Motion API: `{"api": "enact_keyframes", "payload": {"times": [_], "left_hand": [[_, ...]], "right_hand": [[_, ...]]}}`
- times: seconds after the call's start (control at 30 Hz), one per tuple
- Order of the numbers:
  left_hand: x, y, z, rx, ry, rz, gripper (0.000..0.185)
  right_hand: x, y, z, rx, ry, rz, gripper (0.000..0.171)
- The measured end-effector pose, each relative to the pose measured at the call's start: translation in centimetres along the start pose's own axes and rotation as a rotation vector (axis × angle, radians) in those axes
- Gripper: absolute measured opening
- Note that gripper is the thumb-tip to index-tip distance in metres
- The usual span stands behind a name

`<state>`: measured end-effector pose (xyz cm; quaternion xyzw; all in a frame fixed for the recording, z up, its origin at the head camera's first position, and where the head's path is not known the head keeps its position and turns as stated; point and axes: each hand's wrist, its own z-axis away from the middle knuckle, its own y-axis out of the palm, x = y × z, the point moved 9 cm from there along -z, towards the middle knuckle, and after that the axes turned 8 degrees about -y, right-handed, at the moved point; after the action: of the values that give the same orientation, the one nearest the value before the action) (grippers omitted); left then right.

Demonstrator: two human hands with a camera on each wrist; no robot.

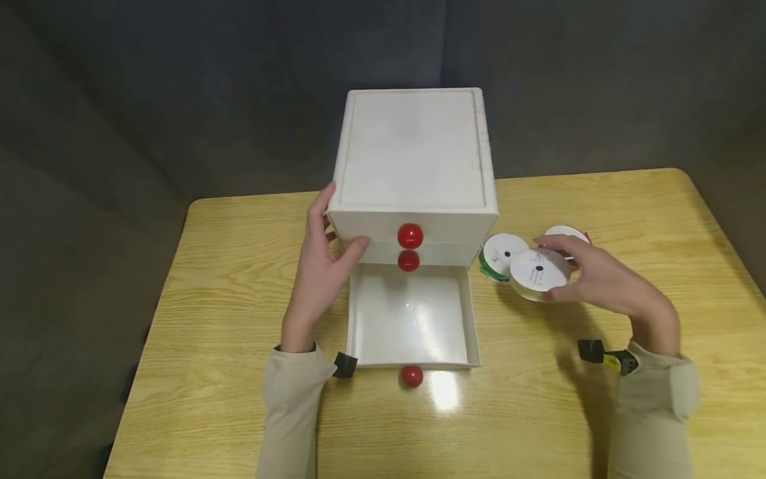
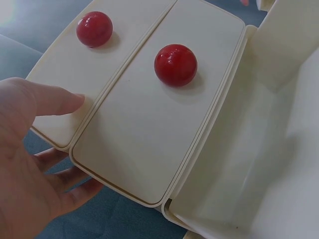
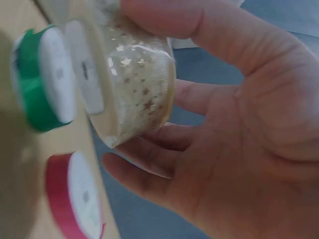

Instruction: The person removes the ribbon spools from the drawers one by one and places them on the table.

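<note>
A white drawer cabinet [image 1: 415, 150] with red ball knobs has its bottom drawer [image 1: 409, 319] pulled out; no items show inside. My left hand [image 1: 320, 276] holds the cabinet's front left corner, thumb on the top drawer's front and the other fingers along the side. To the right, my right hand [image 1: 598, 276] grips a spool of cream ribbon with gold stars [image 3: 142, 84] between thumb and fingers. A green ribbon spool [image 1: 501, 253] lies just left of it. Partly hidden behind my right hand is a red ribbon spool [image 1: 565, 233].
Everything stands on a wooden table [image 1: 233, 299]. A dark curtain [image 1: 239, 86] hangs behind it. The open drawer's front, with its red knob [image 1: 411, 376], juts toward me between my two forearms.
</note>
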<state>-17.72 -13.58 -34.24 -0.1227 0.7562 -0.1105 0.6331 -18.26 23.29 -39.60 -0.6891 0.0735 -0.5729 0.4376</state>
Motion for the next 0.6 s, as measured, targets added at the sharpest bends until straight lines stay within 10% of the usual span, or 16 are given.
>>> {"api": "enact_keyframes", "payload": {"times": [0.6], "left_hand": [[-0.2, -0.5, 0.3, -0.013, 0.012, -0.023, 0.084]], "right_hand": [[-3.2, 2.1, 1.0, 0.126, 0.086, 0.006, 0.090]]}}
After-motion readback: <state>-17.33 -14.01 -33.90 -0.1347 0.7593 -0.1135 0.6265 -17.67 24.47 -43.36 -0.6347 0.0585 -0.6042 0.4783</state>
